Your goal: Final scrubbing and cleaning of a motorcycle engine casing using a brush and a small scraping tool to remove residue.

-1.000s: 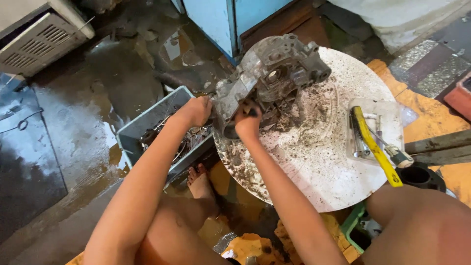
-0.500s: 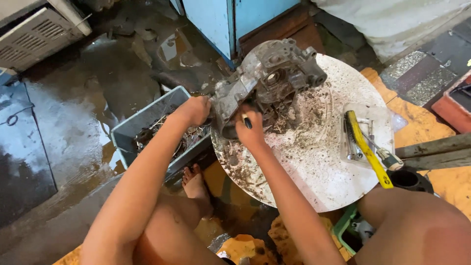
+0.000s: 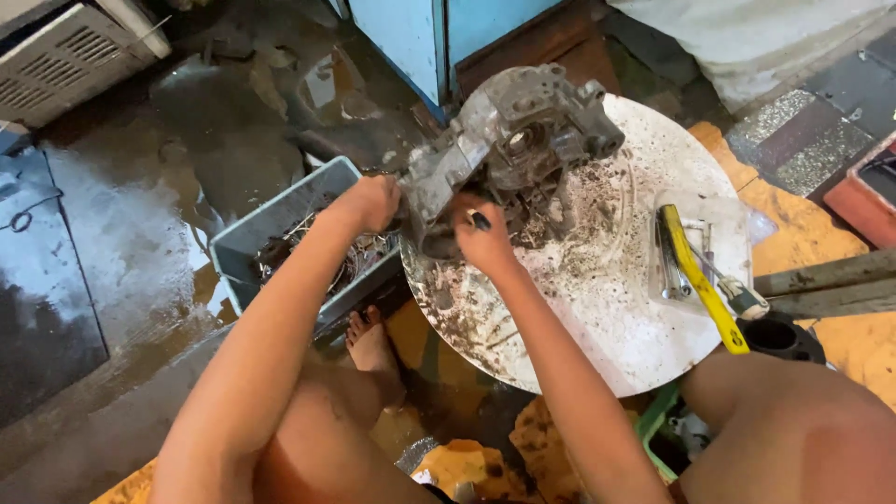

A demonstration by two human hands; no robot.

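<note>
My left hand [image 3: 373, 203] grips the near-left edge of the grimy engine casing [image 3: 511, 149] on the round desk [image 3: 607, 308]; my right hand [image 3: 481, 238], closed around a small dark tool [image 3: 479, 220], presses its near side

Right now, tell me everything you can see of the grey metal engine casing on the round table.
The grimy grey cast-metal engine casing is bulky and irregular, with round bosses, ports and a dark opening. It stands tilted on the far left edge of the dirt-strewn white round table. The left hand steadies its left side; the right hand, holding a small dark tool, presses at its lower front.
</note>
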